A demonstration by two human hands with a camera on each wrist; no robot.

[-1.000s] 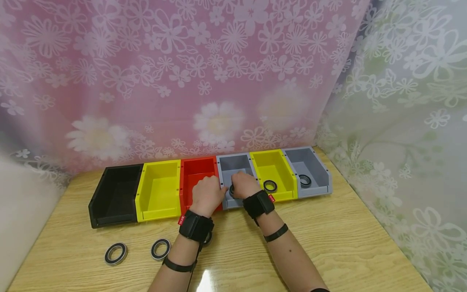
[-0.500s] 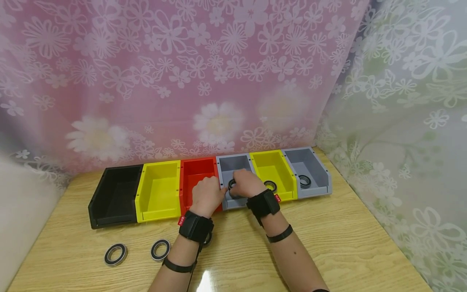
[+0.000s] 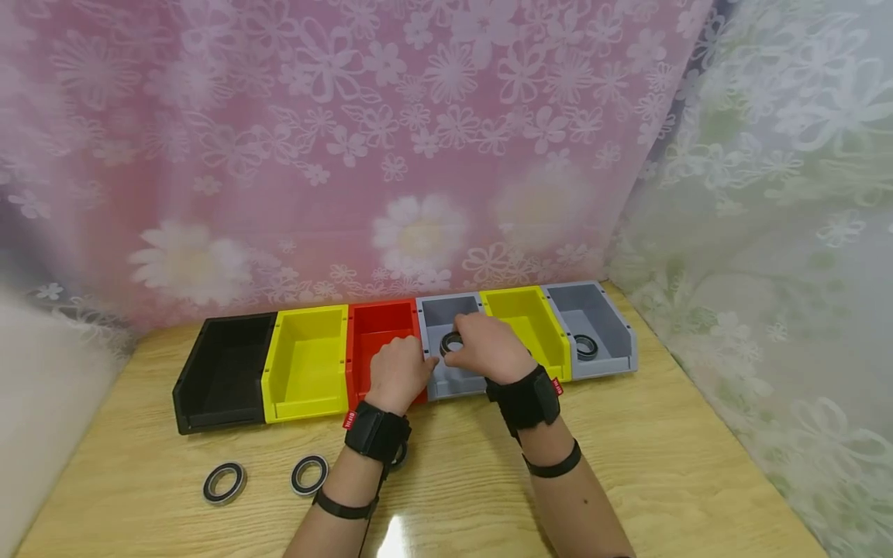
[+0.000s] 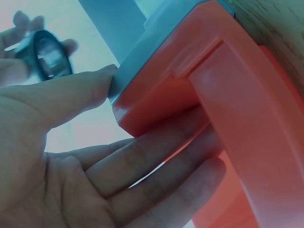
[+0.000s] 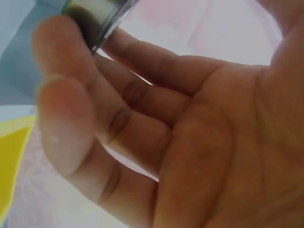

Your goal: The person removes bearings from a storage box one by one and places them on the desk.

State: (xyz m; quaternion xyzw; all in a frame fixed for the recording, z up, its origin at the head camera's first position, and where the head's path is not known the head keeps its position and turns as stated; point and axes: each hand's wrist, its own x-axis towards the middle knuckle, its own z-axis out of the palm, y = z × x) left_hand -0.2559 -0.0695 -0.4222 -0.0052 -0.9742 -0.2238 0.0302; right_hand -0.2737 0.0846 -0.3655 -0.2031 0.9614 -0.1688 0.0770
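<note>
My right hand (image 3: 494, 349) pinches a ball bearing (image 3: 444, 348), a dark-faced metal ring, over the grey bin (image 3: 455, 381) in the row. The right wrist view shows the bearing (image 5: 103, 21) at the fingertips, partly cut off by the frame. My left hand (image 3: 399, 376) grips the side where the red bin (image 3: 380, 314) meets this grey one. In the left wrist view the thumb lies against the grey wall, while the fingers reach inside the red bin (image 4: 237, 109). The bearing (image 4: 34, 53) in the right hand shows behind the left thumb.
Left of the red bin stand a yellow bin (image 3: 307, 349) and a black bin (image 3: 226, 372). To the right are another yellow bin (image 3: 526, 318) and a grey bin (image 3: 582, 302) holding a bearing (image 3: 587, 356). Two bearings lie on the table (image 3: 139, 480); another is half hidden by the left wrist.
My right hand has drawn back to the right and slightly up, bringing the bearing into sight between its fingers. My left hand keeps its hold on the bin side.
</note>
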